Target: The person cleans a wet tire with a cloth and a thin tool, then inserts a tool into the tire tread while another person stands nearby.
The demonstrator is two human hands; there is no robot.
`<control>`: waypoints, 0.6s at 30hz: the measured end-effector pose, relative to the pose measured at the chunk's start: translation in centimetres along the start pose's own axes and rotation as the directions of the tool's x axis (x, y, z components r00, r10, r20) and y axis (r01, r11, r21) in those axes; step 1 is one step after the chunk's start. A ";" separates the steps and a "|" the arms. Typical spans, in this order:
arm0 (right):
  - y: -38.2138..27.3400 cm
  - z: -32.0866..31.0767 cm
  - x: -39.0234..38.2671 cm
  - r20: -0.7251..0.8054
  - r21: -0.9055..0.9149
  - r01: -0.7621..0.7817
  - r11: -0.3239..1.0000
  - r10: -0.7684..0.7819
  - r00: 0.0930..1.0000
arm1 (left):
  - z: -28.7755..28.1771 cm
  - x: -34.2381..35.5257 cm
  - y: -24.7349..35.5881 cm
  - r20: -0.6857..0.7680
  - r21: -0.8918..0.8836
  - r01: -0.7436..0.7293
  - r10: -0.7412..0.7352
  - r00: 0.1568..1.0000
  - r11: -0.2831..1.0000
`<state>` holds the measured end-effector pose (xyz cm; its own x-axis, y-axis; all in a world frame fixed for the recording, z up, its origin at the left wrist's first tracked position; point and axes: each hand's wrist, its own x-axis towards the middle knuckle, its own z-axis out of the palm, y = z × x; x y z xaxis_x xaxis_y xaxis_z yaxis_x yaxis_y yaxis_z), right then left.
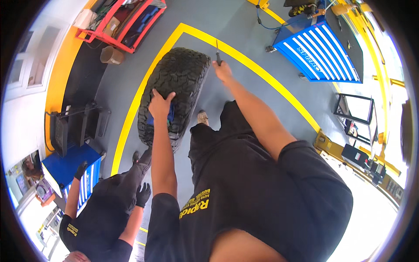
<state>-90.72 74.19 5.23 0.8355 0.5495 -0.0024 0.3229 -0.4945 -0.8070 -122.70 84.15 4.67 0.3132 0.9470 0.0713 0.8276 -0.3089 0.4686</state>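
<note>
A large black tyre [182, 72] with chunky tread stands upright on the floor in front of me. My left hand [160, 105] rests on its tread, with thumb and forefinger spread apart. Something blue, perhaps a cloth [170, 114], shows on the tyre beside and beneath my left wrist; my forearm hides part of it. Beyond the tyre's right side, my right hand [223, 71] is closed round the dark handle of a screwdriver [219, 57]. Its thin shaft points away from me, clear of the tyre.
At my left stands a co-worker [107, 201] in dark clothes and black gloves. A red cart [131, 49], a bucket [112, 55] and a blue tool cabinet [72, 161] are on the left. Another blue cabinet [321, 52] stands far right. Yellow lines [257, 72] mark the grey floor.
</note>
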 end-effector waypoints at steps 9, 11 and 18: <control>25.6 -17.7 -2.3 -0.207 -0.246 -0.221 0.944 0.172 0.963 | 1.6 -2.9 2.8 0.215 0.017 -0.322 0.311 0.926 0.947; 27.3 -17.6 -3.3 -0.143 -0.237 -0.199 0.951 0.169 0.975 | 1.9 -1.3 6.1 0.167 0.038 -0.306 0.296 0.941 0.951; 19.8 -13.8 -0.8 -0.061 -0.205 -0.087 0.975 0.076 0.995 | 1.6 10.1 18.2 0.175 0.252 -0.242 0.202 0.964 0.937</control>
<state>-78.84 54.67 -2.54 0.8832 0.4681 -0.0281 0.3330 -0.6684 -0.6651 -103.75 87.97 12.52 0.5503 0.8349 0.0097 0.8170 -0.5407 0.2003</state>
